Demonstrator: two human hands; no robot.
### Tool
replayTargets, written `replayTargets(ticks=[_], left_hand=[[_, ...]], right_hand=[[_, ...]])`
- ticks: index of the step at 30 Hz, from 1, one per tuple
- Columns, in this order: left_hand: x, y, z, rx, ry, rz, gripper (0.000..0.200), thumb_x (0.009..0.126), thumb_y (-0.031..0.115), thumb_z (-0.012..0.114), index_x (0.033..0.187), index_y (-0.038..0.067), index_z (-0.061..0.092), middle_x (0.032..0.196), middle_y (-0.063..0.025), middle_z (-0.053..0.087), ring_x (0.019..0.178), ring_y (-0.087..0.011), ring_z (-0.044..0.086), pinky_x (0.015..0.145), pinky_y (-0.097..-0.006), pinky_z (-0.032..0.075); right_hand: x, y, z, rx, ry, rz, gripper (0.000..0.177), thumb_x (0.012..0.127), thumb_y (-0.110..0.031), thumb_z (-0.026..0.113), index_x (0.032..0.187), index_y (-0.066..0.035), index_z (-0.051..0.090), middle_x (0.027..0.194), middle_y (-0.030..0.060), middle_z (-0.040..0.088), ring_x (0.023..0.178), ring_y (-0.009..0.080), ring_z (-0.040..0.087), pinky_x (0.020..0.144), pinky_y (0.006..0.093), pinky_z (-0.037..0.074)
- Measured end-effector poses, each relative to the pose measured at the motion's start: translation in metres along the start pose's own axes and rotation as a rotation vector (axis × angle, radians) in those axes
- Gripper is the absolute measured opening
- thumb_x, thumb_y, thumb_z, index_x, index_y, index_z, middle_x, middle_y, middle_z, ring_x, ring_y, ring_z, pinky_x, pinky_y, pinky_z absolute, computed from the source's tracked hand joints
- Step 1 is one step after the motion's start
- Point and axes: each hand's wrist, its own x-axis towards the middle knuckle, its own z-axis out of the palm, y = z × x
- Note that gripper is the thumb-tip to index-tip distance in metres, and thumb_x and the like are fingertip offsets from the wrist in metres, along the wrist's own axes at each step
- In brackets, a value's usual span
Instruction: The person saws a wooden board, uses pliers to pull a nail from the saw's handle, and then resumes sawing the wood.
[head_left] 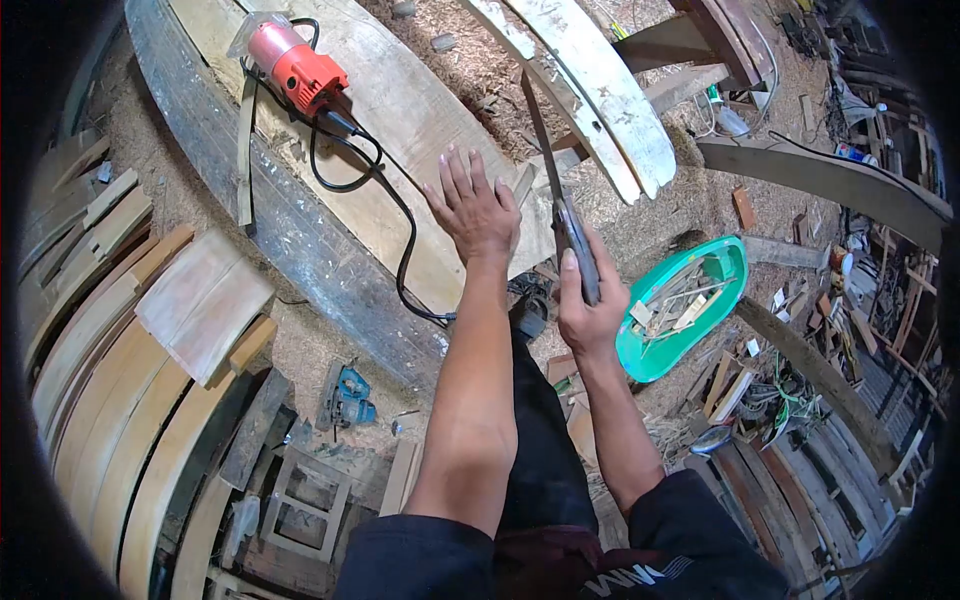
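Observation:
My left hand (pixel 475 210) lies flat on a pale wooden board (pixel 400 130), palm down with the fingers spread. In my right hand (pixel 590 300) is the dark handle of what looks like a hand saw (pixel 548 150). Its long narrow blade points away from me and is seen nearly edge-on, so I cannot make out teeth. The blade's far end is close to the edge of a white-painted curved plank (pixel 610 90). A red trim router (pixel 295 70) rests on the board to the left, its black cord (pixel 403 240) looping down toward my left wrist.
A green plastic tub (pixel 683 310) with wood scraps stands right of my right hand. Stacked curved timbers (pixel 130 420) fill the left side. On the floor is a blue power tool (pixel 352 398). Sawdust, offcuts and a curved beam (pixel 830 175) lie at right.

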Motion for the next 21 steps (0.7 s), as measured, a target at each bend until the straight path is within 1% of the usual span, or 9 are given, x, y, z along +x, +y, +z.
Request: replayTargets(ticks=[1,4,5,8,11,14,17,20,21], left_hand=[[0.000,0.001,-0.001,-0.007,-0.002,0.001,0.057,0.090,0.031,0.055,0.142,0.011,0.043,0.155,-0.0131,0.030,0.147,-0.0291,0.022,0.117,-0.0577,0.010],[0.000,0.000,-0.002,-0.021,-0.001,0.001,0.057,0.090,0.031,0.055,0.142,0.011,0.044,0.155,-0.0133,0.032,0.146,-0.0295,0.023,0.117,-0.0578,0.010],[0.001,0.000,-0.002,-0.024,0.002,0.000,0.057,0.090,0.031,0.054,0.142,0.011,0.044,0.154,-0.0133,0.032,0.146,-0.0296,0.024,0.117,-0.0578,0.010],[-0.002,-0.001,0.001,-0.009,0.011,0.004,0.056,0.090,0.032,0.054,0.142,0.011,0.044,0.154,-0.0134,0.034,0.145,-0.0297,0.026,0.117,-0.0580,0.011],[0.002,-0.001,0.002,0.007,0.017,0.007,0.057,0.090,0.032,0.055,0.141,0.012,0.045,0.154,-0.0133,0.034,0.145,-0.0293,0.026,0.116,-0.0580,0.013],[-0.001,-0.002,0.004,0.010,-0.007,0.004,0.059,0.090,0.034,0.053,0.143,0.012,0.043,0.155,-0.0132,0.031,0.147,-0.0284,0.023,0.117,-0.0579,0.010],[-0.002,-0.003,0.007,0.017,0.006,0.009,0.060,0.089,0.035,0.053,0.144,0.012,0.043,0.156,-0.0132,0.030,0.147,-0.0280,0.021,0.118,-0.0577,0.009],[0.003,-0.004,0.007,0.014,0.004,0.008,0.060,0.089,0.035,0.053,0.144,0.012,0.043,0.156,-0.0131,0.030,0.147,-0.0281,0.022,0.118,-0.0576,0.009],[-0.002,-0.004,0.008,0.009,-0.010,0.004,0.060,0.089,0.035,0.053,0.144,0.012,0.043,0.156,-0.0131,0.031,0.147,-0.0281,0.022,0.118,-0.0576,0.009]], right_hand=[[-0.006,0.000,-0.005,0.022,-0.002,0.007,0.038,0.089,-0.006,0.064,0.125,0.005,0.058,0.094,0.0187,0.071,0.073,0.0161,0.069,0.066,0.0297,0.054],[-0.027,-0.001,-0.019,-0.143,-0.041,-0.020,0.037,0.089,-0.007,0.064,0.124,0.007,0.059,0.090,0.0170,0.072,0.070,0.0147,0.068,0.065,0.0288,0.054],[-0.033,-0.001,-0.020,-0.148,-0.027,-0.034,0.037,0.090,-0.008,0.065,0.123,0.007,0.060,0.086,0.0157,0.072,0.069,0.0121,0.067,0.064,0.0278,0.053],[-0.039,0.003,-0.022,-0.152,-0.039,-0.019,0.037,0.090,-0.008,0.065,0.123,0.006,0.060,0.087,0.0157,0.072,0.070,0.0119,0.067,0.063,0.0281,0.053],[-0.037,0.002,-0.020,-0.142,-0.068,0.056,0.037,0.090,-0.008,0.064,0.124,0.005,0.059,0.090,0.0181,0.072,0.071,0.0152,0.070,0.064,0.0291,0.054],[-0.039,0.003,-0.017,-0.182,-0.024,-0.101,0.038,0.090,-0.007,0.064,0.126,0.004,0.058,0.092,0.0208,0.071,0.073,0.0200,0.072,0.065,0.0309,0.054],[-0.036,-0.006,-0.019,-0.163,-0.054,0.003,0.040,0.089,-0.007,0.064,0.127,0.005,0.057,0.093,0.0226,0.071,0.074,0.0230,0.072,0.065,0.0319,0.055],[-0.022,-0.002,-0.008,-0.165,-0.042,-0.141,0.042,0.089,-0.006,0.063,0.129,0.004,0.056,0.094,0.0227,0.071,0.074,0.0224,0.072,0.066,0.0320,0.055],[-0.022,-0.002,-0.009,-0.179,-0.065,-0.099,0.042,0.089,-0.005,0.063,0.129,0.004,0.056,0.094,0.0229,0.070,0.074,0.0227,0.072,0.066,0.0317,0.055]])
